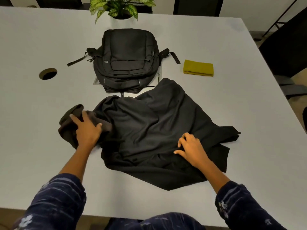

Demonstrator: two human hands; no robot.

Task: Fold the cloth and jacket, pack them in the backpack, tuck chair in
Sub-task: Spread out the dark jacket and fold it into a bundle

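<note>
A dark jacket point(149, 130) lies spread and rumpled on the white table point(49, 39), close to me. My left hand point(87, 128) grips a bunched sleeve or hood of the jacket at its left side. My right hand point(191, 149) lies on the jacket's lower right part, its fingers curled into the fabric and pinching a fold. Behind the jacket a black backpack point(126, 58) lies flat, and it looks zipped shut. A yellow cloth point(198, 68), folded into a neat rectangle, sits to the right of the backpack.
A potted plant point(119, 9) stands at the table's far edge behind the backpack. A round cable hole point(48, 73) is in the table at the left. A flat panel point(156, 78) lies under the backpack. Dark chairs point(285, 52) stand at the right side.
</note>
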